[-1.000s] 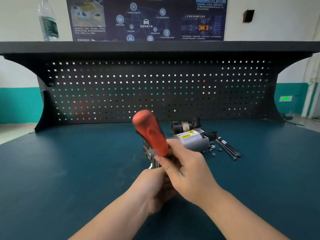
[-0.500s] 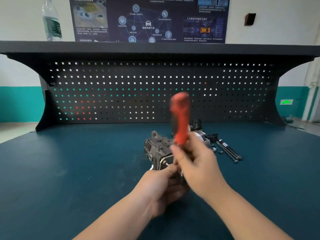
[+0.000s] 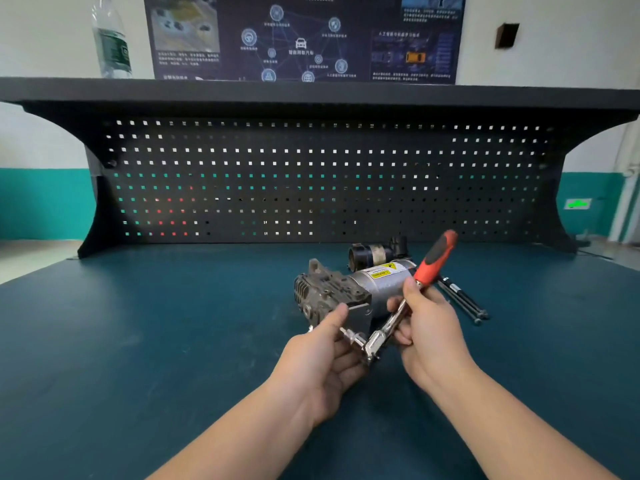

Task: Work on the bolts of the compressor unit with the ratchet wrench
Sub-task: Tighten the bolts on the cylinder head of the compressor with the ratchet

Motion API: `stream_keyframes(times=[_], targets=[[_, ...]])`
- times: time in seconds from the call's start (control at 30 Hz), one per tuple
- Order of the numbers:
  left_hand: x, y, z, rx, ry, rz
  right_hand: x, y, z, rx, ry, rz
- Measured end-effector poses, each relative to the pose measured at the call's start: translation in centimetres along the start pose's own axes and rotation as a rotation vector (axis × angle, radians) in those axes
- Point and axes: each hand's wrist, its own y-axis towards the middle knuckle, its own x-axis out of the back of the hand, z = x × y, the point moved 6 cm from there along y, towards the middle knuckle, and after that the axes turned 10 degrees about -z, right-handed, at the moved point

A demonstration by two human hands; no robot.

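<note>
The compressor unit [image 3: 346,289], a grey finned metal body with a silver cylinder and yellow warning label, lies on the dark teal bench. The ratchet wrench [image 3: 434,258] has an orange and black handle that tilts up to the right and a chrome shaft running down to its head near the unit's front face. My right hand [image 3: 426,327] grips the chrome shaft just below the handle. My left hand [image 3: 325,355] pinches the socket extension at the wrench head against the unit's near end. The bolt under the socket is hidden.
Two long black bolts [image 3: 464,301] lie right of the unit, with small loose parts beside them. A dark cylindrical part [image 3: 372,254] lies behind the unit. A black pegboard [image 3: 311,181] closes the bench's back; a plastic bottle [image 3: 112,39] stands on its top shelf.
The wrench handle has swung from tilting up-left, through upright, to tilting up-right. My right hand moved right with it. My left hand stayed at the wrench head.
</note>
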Motion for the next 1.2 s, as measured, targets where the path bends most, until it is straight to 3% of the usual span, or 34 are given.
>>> stream_keyframes(times=[0.17, 0.3, 0.43, 0.67, 0.77, 0.87, 1.07, 1.2], targets=[[0.1, 0.0, -0.3, 0.034, -0.080, -0.018, -0.9, -0.3, 1.3, 0.219, -0.118, 0.119], [0.2, 0.2, -0.1, 0.057, -0.110, -0.026, -1.0, -0.4, 1.7, 0.238, -0.131, 0.134], [0.4, 0.6, 0.2, 0.065, -0.128, -0.043, 0.4, 0.6, 3.0, 0.222, -0.081, -0.007], [0.6, 0.9, 0.4, 0.020, -0.146, -0.084, 5.4, 3.5, 3.6, -0.053, 0.379, -0.371], [0.7, 0.9, 0.3, 0.017, -0.169, -0.104, 8.4, 5.6, 3.7, -0.107, 0.382, -0.513], [0.8, 1.0, 0.1, -0.012, -0.192, -0.134, 10.6, 8.6, 4.2, -0.096, 0.055, -0.522], [1.0, 1.2, 0.4, -0.051, -0.214, -0.178, 9.8, 13.8, 3.4, -0.110, -0.943, -0.087], [1.0, 1.3, 0.4, -0.076, -0.229, -0.185, 7.7, 16.3, 3.7, 0.017, -1.296, 0.041]])
